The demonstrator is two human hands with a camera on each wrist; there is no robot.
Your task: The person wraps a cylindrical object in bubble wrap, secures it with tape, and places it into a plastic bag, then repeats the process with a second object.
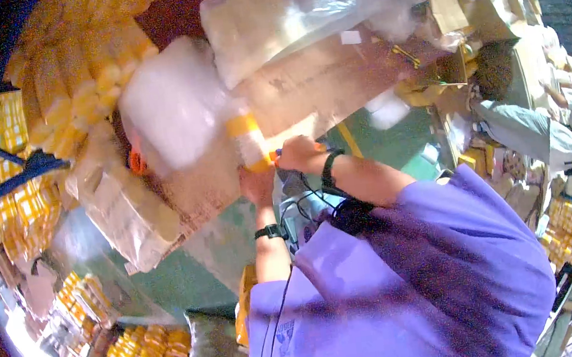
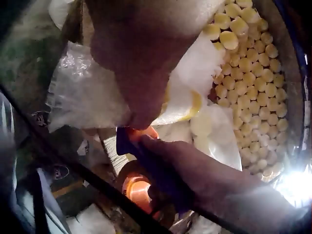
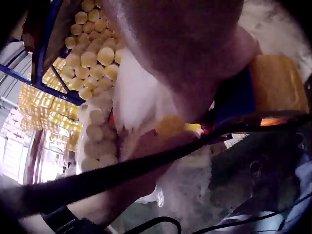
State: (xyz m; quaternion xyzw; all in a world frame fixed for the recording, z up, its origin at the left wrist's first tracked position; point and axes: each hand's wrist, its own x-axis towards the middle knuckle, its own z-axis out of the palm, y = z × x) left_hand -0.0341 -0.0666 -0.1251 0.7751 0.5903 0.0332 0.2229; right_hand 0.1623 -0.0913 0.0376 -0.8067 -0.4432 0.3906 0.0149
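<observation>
Right hand (image 3: 180, 53) grips tape dispenser (image 3: 235, 96) | left hand (image 1: 257, 186) grips packet (image 1: 248, 139) | roll (image 3: 279, 85): wrist views only

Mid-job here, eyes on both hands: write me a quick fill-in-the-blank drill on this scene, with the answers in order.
The right hand grips a tape dispenser whose plate beside the tape roll is coloured ____.
The left hand holds a striped bundle, and the wristband on that arm is ____.
The person's shirt is ____.
The floor below the cardboard in the head view is ____.

Missing words: blue; black; purple; green.
</observation>
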